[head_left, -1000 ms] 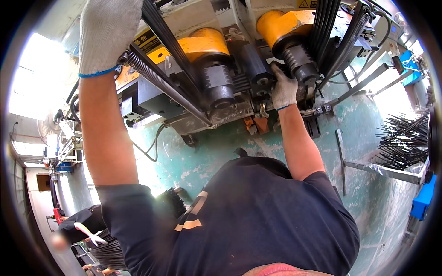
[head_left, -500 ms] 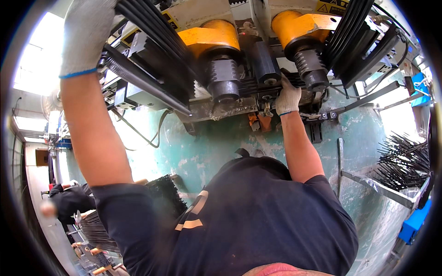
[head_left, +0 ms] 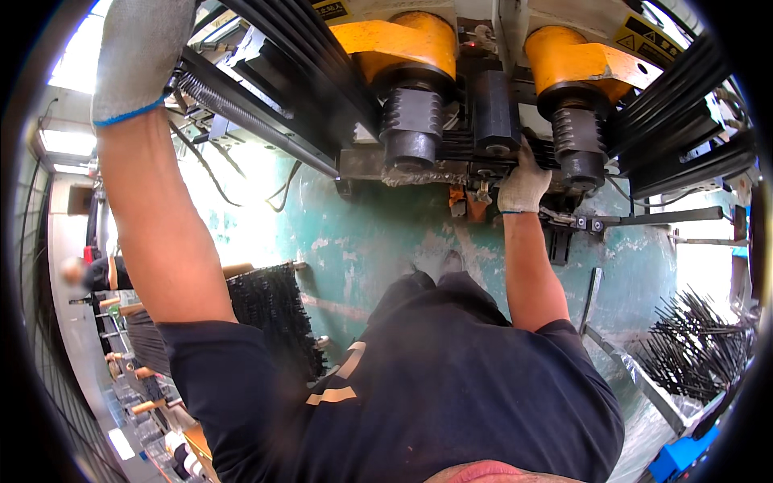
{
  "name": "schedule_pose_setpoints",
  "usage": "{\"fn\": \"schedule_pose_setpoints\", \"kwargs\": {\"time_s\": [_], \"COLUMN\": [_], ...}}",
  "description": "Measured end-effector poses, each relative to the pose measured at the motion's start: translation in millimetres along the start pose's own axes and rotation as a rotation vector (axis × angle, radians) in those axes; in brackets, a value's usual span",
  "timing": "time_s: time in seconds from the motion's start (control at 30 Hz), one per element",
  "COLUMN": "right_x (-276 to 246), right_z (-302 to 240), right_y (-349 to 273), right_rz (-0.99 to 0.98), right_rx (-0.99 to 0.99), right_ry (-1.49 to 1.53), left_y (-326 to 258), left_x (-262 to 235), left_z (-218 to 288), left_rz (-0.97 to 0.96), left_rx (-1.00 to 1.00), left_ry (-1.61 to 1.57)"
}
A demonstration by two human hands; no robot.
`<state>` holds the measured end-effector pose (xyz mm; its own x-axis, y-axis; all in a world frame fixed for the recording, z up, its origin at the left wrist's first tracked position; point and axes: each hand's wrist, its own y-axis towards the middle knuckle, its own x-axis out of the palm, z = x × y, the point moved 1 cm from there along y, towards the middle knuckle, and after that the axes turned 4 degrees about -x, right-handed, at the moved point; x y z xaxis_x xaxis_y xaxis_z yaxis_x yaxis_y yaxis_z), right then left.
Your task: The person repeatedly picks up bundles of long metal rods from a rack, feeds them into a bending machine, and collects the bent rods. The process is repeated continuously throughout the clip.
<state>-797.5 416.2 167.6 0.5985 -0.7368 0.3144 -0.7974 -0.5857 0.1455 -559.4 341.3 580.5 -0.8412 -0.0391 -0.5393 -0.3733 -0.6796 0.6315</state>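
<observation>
Both my hands wear white knit gloves. My left hand [head_left: 141,52] is raised at the upper left, gripping the end of a bundle of long black metal rods [head_left: 278,56] that slants toward the machine. My right hand [head_left: 523,183] presses on the black rods where they pass between two black ribbed rollers [head_left: 412,129] under orange covers [head_left: 403,44]. The second roller [head_left: 580,145] stands just right of that hand. Its fingers are curled around the rod bundle at the central black block [head_left: 495,113].
The machine stands on a worn green floor [head_left: 362,241]. A stack of black bent rods [head_left: 270,310] lies at the left, another pile [head_left: 696,350] at the right. A metal rail [head_left: 636,374] and blue crate [head_left: 680,455] sit lower right. Another person [head_left: 93,274] is far left.
The view has closed in on the machine. My left hand has lifted higher along the rod bundle, while my right hand stays at the rollers.
</observation>
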Motion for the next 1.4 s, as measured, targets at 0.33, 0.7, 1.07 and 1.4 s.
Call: {"fn": "schedule_pose_setpoints", "kwargs": {"time_s": [0.33, 0.7, 1.07, 1.4], "right_x": [3, -36, -103, 44], "right_z": [-18, 50, -4, -6], "right_y": [1, 27, -124, -271], "right_rz": [0.01, -0.087, -0.395, -1.178], "right_rx": [0.026, 0.029, -0.572, -0.442], "right_ry": [0.021, -0.113, -1.057, -0.216], "left_y": [8, 3, -323, -634], "left_x": [-4, -26, -152, -148], "left_z": [-12, -20, 74, 234], "left_rz": [-0.005, -0.101, 0.333, 1.558], "left_rx": [-0.089, -0.054, -0.235, -0.473], "left_ry": [-0.019, -0.027, 0.463, -0.175]}}
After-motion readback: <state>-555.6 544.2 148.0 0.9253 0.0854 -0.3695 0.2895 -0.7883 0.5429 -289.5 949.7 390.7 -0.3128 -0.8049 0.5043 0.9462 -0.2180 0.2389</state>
